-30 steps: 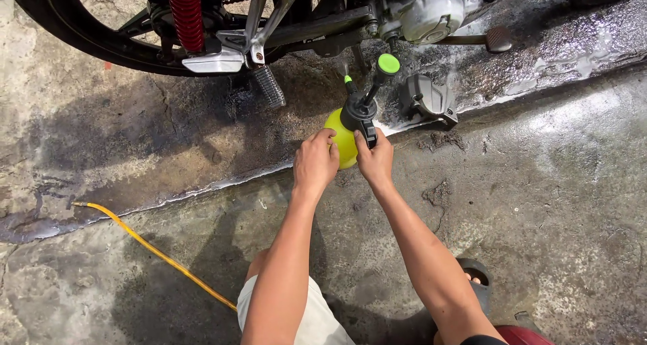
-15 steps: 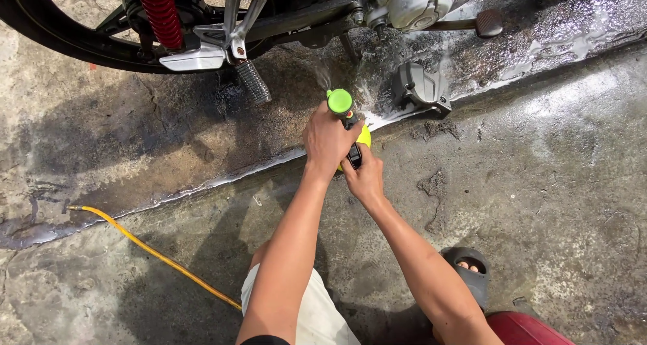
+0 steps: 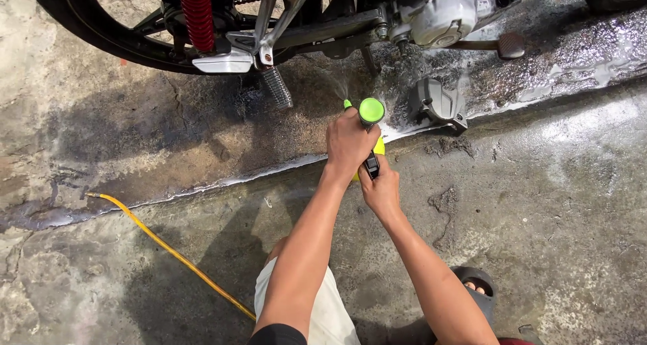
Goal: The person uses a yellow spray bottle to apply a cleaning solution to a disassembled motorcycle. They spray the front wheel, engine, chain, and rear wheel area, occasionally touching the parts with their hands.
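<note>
Largest item first: a motorcycle [image 3: 350,21] stands across the top of the view, rear wheel [image 3: 101,42] to the left and engine to the right. Beneath it runs a wet, foamy band of the concrete floor [image 3: 573,217]; the nearer concrete looks drier. A yellow hose [image 3: 168,251] lies on the ground from the left edge toward my knees. A grey engine cover [image 3: 437,102] lies loose on the wet strip, just right of the hands.

The spray bottle [image 3: 379,146], yellow with a green cap, is held off the ground at the edge of the wet band, below the engine and near the grey cover. My left hand [image 3: 349,143] is closed over its upper part, fingers wrapped tight round the neck beside the cap. My right hand [image 3: 382,190] sits just below, closed on the black handle; I cannot tell whether a finger is pressing a trigger. A faint mist appears to hang ahead of the left hand.

My judgement: the step in hand is spraying the bike's underside from a crouch. A further move would call for a steady two-handed hold and a nozzle kept aimed at the engine parts.
</note>
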